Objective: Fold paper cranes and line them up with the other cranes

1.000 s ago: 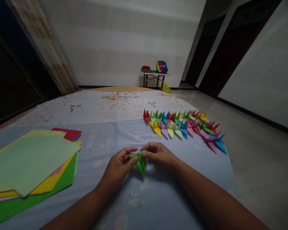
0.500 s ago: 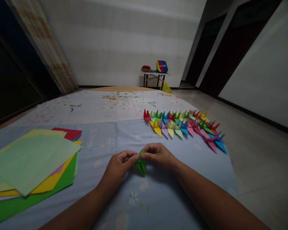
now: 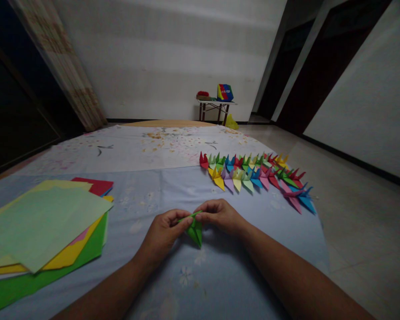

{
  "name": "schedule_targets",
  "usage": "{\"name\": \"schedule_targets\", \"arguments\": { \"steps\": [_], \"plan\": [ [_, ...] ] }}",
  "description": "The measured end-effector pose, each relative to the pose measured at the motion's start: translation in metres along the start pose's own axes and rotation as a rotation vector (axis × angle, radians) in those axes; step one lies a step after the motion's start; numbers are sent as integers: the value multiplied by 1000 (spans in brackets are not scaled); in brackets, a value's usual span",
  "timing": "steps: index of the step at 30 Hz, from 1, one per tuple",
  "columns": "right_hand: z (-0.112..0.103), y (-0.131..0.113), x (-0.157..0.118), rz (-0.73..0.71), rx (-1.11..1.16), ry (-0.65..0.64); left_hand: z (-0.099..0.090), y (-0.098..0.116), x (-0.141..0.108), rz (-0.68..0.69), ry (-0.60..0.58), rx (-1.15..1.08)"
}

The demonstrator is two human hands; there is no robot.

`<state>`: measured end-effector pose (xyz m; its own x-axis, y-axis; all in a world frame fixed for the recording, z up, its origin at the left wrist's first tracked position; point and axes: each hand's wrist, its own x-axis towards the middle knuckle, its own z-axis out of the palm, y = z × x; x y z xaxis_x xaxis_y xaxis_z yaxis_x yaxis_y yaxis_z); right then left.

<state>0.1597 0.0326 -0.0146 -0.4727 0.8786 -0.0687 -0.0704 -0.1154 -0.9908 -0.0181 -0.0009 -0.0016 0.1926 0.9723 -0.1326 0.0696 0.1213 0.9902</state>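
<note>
A green folded-paper piece (image 3: 195, 232), with a pointed end toward me, is held just above the blue part of the tablecloth. My left hand (image 3: 169, 224) pinches its upper left side between thumb and fingers. At its upper right side, my right hand (image 3: 219, 216) pinches a thin green strip or edge that runs between both hands. The fingertips cover part of the folds. Beyond my right hand stand rows of paper cranes (image 3: 237, 178) in many colours.
To the left lies a stack of coloured paper sheets (image 3: 53, 222), pale green on top. The floral tablecloth (image 3: 173, 151) covers a round table. A small table (image 3: 216, 103) with a colourful box (image 3: 225, 92) stands by the far wall.
The green paper has tilted slightly, its lower point a little nearer to me, and more of its top edge shows between the fingers. Both hands have hardly moved.
</note>
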Motion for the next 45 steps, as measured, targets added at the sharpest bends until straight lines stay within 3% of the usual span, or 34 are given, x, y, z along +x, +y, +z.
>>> {"name": "schedule_targets", "arguments": {
  "steps": [16,25,32,37,45],
  "plan": [
    [7,0,-1,-96,-203,73,0,2,0,65,30,93],
    [5,-1,2,-105,-176,136,1,4,2,24,55,50],
    [4,0,2,-93,-160,143,1,3,2,35,81,45],
    [3,3,4,-93,-141,74,1,7,0,54,100,53],
    [7,3,3,-87,-176,89,1,0,1,91,57,126]
  ]
}}
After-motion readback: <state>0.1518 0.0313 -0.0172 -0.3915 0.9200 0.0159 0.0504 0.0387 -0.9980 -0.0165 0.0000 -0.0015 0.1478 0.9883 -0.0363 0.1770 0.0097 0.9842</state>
